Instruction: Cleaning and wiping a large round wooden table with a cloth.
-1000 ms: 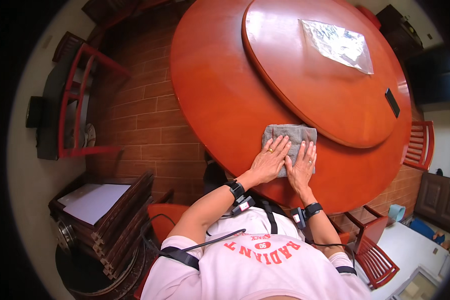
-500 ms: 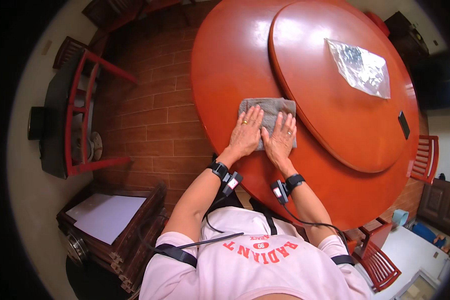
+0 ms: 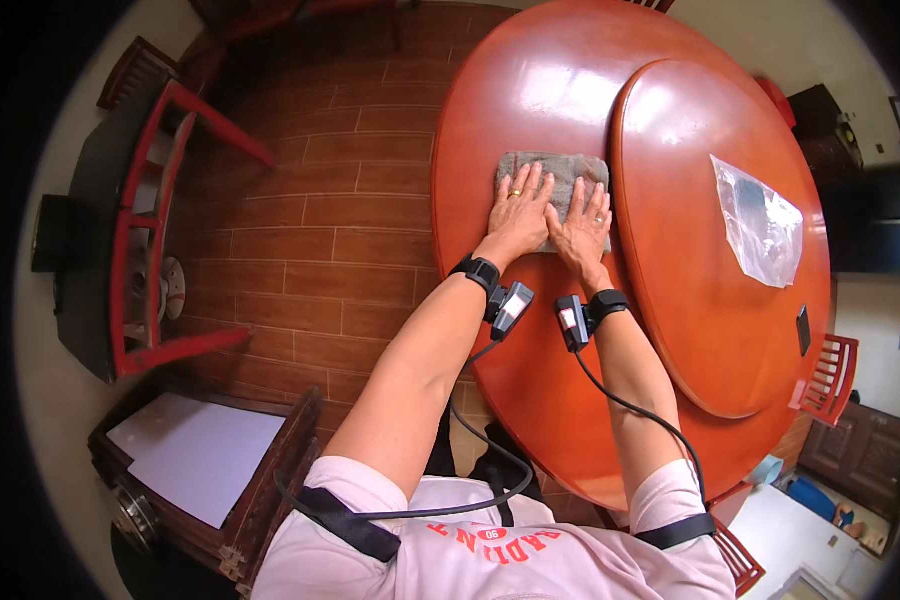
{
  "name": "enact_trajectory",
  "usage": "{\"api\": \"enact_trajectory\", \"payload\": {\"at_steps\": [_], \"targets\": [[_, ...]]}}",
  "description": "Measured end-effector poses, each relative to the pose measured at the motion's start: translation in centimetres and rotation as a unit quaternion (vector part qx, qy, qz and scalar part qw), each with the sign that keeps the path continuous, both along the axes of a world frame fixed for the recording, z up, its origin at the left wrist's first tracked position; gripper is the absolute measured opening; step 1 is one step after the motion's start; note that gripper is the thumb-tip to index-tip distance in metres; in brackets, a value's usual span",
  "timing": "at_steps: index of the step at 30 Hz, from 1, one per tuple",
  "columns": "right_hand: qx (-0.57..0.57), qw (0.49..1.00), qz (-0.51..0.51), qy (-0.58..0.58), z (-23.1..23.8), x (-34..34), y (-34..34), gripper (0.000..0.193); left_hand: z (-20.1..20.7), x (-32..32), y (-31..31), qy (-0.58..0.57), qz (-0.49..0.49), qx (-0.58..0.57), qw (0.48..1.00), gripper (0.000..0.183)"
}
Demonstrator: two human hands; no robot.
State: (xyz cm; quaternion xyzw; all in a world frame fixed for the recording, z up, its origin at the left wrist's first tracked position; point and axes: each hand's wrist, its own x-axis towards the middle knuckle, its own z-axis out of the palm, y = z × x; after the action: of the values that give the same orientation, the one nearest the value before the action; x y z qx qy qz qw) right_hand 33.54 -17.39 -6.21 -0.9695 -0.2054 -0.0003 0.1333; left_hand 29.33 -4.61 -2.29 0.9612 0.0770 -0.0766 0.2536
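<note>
My left hand (image 3: 516, 218) lies flat on a folded grey cloth (image 3: 570, 165), fingers stretched forward. Beside it, my right hand (image 3: 581, 232) presses on the same cloth, its fingers also extended and slightly apart. The cloth rests on the glossy reddish-brown round table (image 3: 500, 100), next to the left edge of the raised turntable (image 3: 670, 160). Both palms cover the near part of the cloth; its far strip shows beyond my fingertips.
On the turntable lie a clear plastic bag (image 3: 765, 235) and, near its right rim, a dark phone (image 3: 803, 330). A red-framed piece of furniture (image 3: 130, 250) stands at left. A dark wooden cabinet with a white sheet (image 3: 200, 455) is at lower left. Red chairs (image 3: 830, 378) surround the table.
Both hands have slid the cloth away from me along the table, beside the turntable's left edge. My view has shifted, so the table appears lower and farther right.
</note>
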Motion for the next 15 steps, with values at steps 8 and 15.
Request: {"api": "enact_trajectory", "payload": {"at_steps": [8, 15], "targets": [[0.009, 0.997, 0.054, 0.050, 2.2, -4.6, -4.3, 0.075, -0.2, -5.7, -3.4, -0.059, -0.013, -0.003, 0.998, 0.059], [0.038, 0.994, 0.082, 0.060, 3.9, -13.6, -3.8, 0.074, 1.4, -15.1, -3.2, -0.015, 0.008, -0.016, 1.000, 0.061]]}}
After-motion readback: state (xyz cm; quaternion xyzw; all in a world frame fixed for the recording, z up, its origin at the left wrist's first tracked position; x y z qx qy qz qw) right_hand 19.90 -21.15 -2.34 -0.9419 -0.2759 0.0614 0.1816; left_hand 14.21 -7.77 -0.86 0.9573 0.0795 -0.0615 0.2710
